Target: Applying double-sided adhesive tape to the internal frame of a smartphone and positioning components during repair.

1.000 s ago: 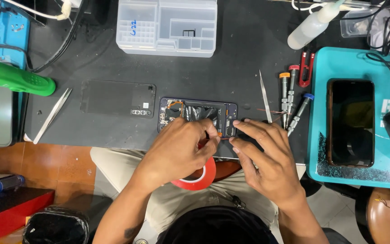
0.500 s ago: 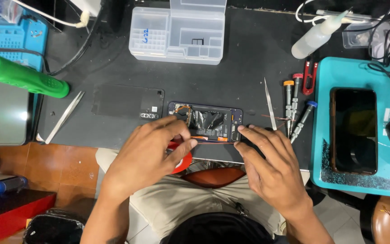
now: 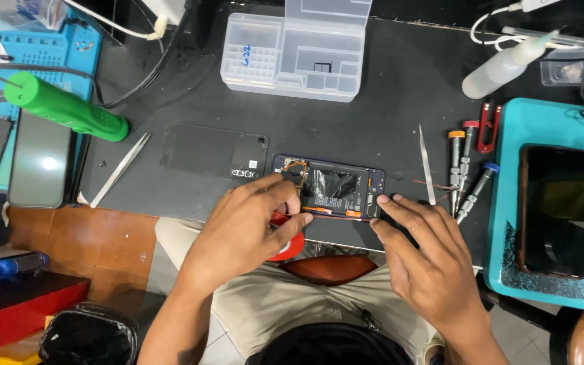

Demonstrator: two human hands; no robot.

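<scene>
Knees in beige trousers nearest, with a round red tape roll [image 3: 290, 245] half hidden under the left hand [image 3: 245, 233]. Left fingers [image 3: 285, 203] pinched narrow at the near edge of the opened black smartphone with bare internals [image 3: 329, 187], seemingly on a thin strip there; what sits between the tips too small to tell. Right hand [image 3: 427, 260] flat, fingers spread and pressing the phone's right end against the dark desk mat [image 3: 373, 122], holding nothing.

Judged risks: a hard pull from the pinch likely to tear the thin orange flex ribbon [image 3: 297, 169] or lift a connector; a slip of the bracing hand apt to skid the phone toward the near desk edge and off onto the lap.

Just right of the phone, silver tweezers [image 3: 426, 165] and small screwdrivers with coloured caps [image 3: 466, 169], easy to knock with the right wrist. Left, a detached black back cover [image 3: 214, 150]. Farther off, a clear plastic parts organiser [image 3: 299, 51] and a green cylindrical tool [image 3: 65, 108].
</scene>
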